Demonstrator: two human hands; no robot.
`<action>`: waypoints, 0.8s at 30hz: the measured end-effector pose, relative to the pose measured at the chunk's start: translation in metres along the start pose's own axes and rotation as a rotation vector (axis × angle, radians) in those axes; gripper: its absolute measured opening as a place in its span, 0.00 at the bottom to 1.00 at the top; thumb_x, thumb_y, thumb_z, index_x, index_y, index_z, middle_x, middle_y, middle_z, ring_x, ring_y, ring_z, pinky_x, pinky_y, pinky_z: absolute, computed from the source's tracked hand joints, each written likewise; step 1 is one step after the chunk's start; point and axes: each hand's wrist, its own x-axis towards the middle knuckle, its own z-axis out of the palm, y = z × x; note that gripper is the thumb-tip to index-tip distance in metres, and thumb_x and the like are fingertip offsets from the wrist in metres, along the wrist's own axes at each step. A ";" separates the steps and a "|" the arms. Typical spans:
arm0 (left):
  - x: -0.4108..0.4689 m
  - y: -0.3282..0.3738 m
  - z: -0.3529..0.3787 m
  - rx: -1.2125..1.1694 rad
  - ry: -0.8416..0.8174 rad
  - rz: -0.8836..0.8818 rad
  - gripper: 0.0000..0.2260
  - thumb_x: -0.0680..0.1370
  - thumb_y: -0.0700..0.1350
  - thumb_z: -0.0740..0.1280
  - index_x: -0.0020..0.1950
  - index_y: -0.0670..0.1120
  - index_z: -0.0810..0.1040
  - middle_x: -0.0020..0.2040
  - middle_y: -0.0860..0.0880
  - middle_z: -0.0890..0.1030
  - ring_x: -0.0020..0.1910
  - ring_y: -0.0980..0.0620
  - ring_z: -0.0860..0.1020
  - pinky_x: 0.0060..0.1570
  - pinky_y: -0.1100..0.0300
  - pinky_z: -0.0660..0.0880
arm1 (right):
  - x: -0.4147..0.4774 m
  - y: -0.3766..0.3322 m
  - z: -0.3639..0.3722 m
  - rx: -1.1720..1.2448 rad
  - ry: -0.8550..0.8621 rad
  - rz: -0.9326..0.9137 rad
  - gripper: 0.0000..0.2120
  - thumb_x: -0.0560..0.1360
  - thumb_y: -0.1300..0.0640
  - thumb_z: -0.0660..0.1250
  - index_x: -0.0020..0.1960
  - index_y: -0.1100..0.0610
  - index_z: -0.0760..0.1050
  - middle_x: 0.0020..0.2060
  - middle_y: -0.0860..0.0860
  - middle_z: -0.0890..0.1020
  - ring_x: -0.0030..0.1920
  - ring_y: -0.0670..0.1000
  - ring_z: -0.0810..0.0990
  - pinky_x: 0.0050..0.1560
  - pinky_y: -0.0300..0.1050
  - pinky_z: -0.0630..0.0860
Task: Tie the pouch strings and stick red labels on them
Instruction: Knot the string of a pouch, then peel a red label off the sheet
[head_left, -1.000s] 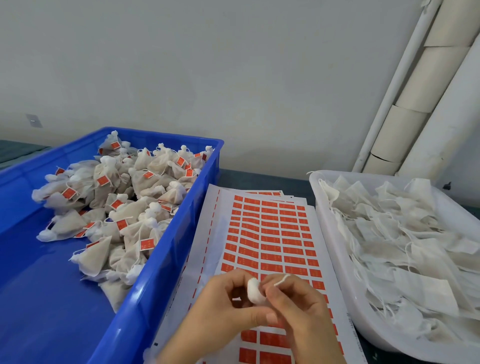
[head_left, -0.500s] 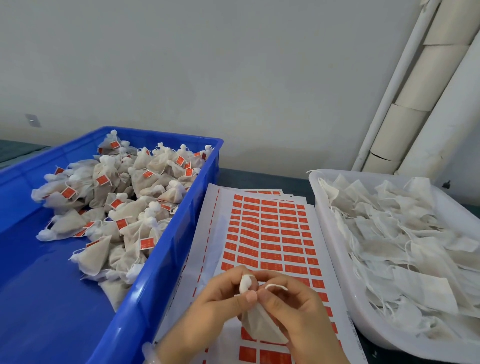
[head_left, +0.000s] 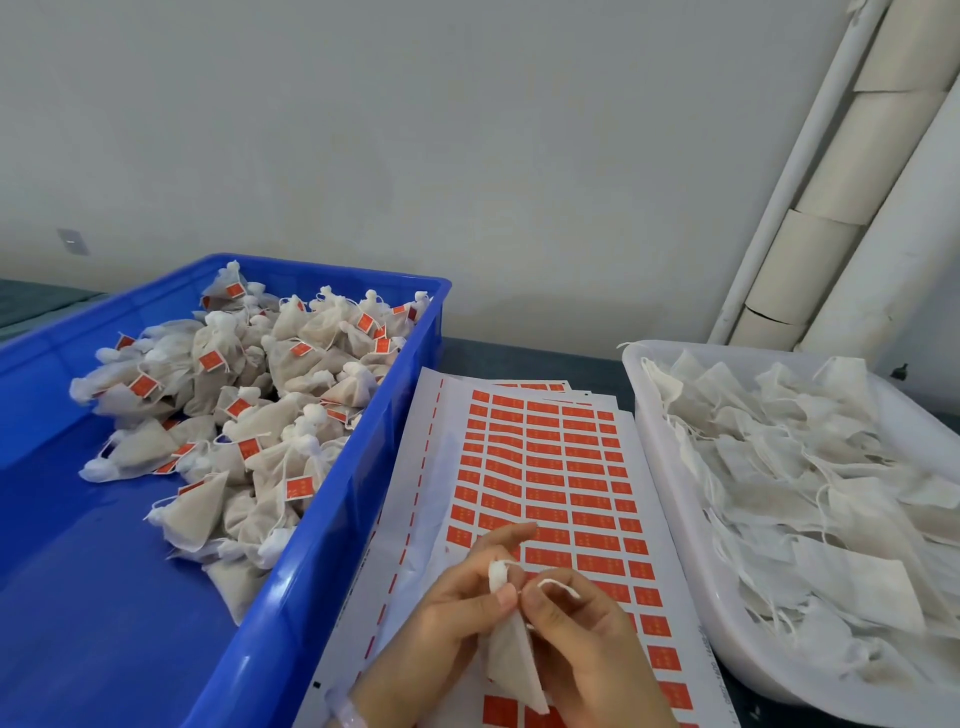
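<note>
On the dark table, before a plain grey wall with pale pipes at the right, stand a blue crate of labelled pouches, sheets of red labels and a white tray of untied pouches. Above the sheets my left hand pinches the neck of the pouch, and my right hand pinches its string. Since half a second ago my left forefinger has stretched out.

Lighting: was bright, soft, even; source unseen.
Shadows: were faint, beneath the blue plastic crate rim.
Glare: was a pale sheen on the crate's glossy wall.
Focus: was slightly soft throughout.
Distortion: the thin white wall pipe leaned at the right edge.
</note>
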 end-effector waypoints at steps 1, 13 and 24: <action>0.000 0.001 0.000 -0.005 -0.009 -0.012 0.20 0.70 0.51 0.65 0.61 0.53 0.74 0.59 0.57 0.78 0.60 0.52 0.77 0.56 0.57 0.76 | 0.000 0.001 0.000 0.004 0.016 -0.004 0.09 0.58 0.53 0.72 0.37 0.54 0.83 0.38 0.56 0.84 0.40 0.54 0.84 0.38 0.43 0.80; -0.001 0.004 -0.001 -0.019 -0.057 0.018 0.16 0.68 0.50 0.69 0.54 0.48 0.81 0.57 0.47 0.80 0.59 0.46 0.77 0.57 0.54 0.75 | -0.003 0.006 0.000 -0.051 0.159 -0.191 0.08 0.53 0.53 0.73 0.30 0.56 0.81 0.35 0.54 0.84 0.42 0.55 0.83 0.42 0.46 0.80; 0.009 0.006 -0.001 0.112 -0.026 0.065 0.12 0.69 0.54 0.68 0.52 0.56 0.80 0.61 0.60 0.75 0.61 0.55 0.75 0.61 0.56 0.74 | 0.007 -0.007 -0.005 0.028 0.020 -0.098 0.08 0.59 0.56 0.71 0.39 0.54 0.82 0.41 0.55 0.85 0.44 0.55 0.84 0.38 0.41 0.80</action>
